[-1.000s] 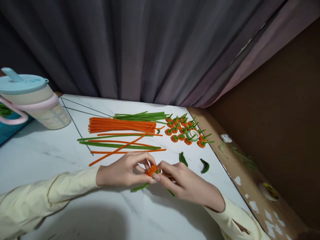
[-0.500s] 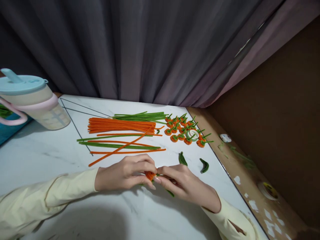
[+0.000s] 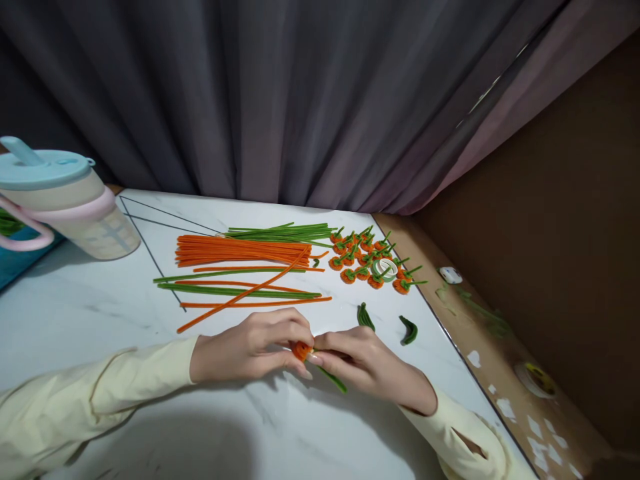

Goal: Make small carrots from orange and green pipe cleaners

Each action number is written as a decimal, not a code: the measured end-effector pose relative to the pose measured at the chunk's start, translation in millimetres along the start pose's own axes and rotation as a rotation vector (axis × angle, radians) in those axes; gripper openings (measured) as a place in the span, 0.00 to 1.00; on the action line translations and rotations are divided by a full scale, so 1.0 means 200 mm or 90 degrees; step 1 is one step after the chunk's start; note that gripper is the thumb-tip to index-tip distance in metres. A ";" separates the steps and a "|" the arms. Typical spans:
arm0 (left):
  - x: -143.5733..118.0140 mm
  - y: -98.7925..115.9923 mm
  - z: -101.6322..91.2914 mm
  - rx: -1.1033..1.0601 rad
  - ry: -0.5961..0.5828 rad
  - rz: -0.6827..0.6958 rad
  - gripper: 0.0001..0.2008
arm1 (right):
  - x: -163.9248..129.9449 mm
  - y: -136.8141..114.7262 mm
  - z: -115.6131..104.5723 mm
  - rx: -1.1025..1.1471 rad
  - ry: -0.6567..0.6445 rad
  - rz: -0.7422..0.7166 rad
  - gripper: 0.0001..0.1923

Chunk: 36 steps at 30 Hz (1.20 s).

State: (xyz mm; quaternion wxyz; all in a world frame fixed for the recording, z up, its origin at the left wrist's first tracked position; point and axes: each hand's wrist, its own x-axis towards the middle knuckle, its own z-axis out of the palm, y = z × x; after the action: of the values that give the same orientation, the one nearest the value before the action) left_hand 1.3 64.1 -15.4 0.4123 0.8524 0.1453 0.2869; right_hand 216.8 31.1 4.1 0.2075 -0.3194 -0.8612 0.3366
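My left hand (image 3: 257,343) is closed, its fingertips gripping a small round orange pipe-cleaner piece (image 3: 301,351). From the right, my right hand (image 3: 370,363) meets it, thumb and forefinger pinched at the piece's side. A green pipe cleaner (image 3: 333,381) pokes out below the right fingers; its joint with the orange piece is hidden by the fingertips. Just beyond the right hand lie two dark green curved leaf shapes, one leaf (image 3: 365,317) nearer the middle and another leaf (image 3: 409,330) nearer the table edge.
Behind the hands lie an orange pipe-cleaner bundle (image 3: 243,251), a green bundle (image 3: 285,233) and several loose strands. Finished orange pieces with green stems (image 3: 348,275) surround a tape roll (image 3: 385,269). A tumbler (image 3: 75,200) stands left; paper scraps (image 3: 507,411) litter the brown surface at right.
My right hand has shifted slightly, and more of the green pipe cleaner now shows beneath its fingers. The left hand keeps its hold on the orange piece almost in place.
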 end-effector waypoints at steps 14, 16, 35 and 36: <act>0.00 -0.01 0.00 0.025 0.014 0.037 0.06 | 0.01 -0.01 0.01 0.010 0.046 -0.001 0.13; 0.00 -0.01 0.00 0.027 0.005 0.031 0.06 | 0.01 -0.01 0.01 0.012 0.048 -0.004 0.13; 0.02 -0.02 0.03 -0.282 0.096 -0.250 0.09 | 0.01 -0.01 -0.02 0.038 0.082 0.119 0.16; 0.02 -0.03 0.03 -0.338 0.106 -0.282 0.10 | 0.00 0.00 -0.03 0.044 0.093 0.156 0.15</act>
State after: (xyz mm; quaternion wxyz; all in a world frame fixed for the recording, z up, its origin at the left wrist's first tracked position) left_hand 8.4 65.3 -21.4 0.6584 0.6371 0.2801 0.2866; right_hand 220.1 34.3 8.0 0.2377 -0.4383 -0.7862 0.3651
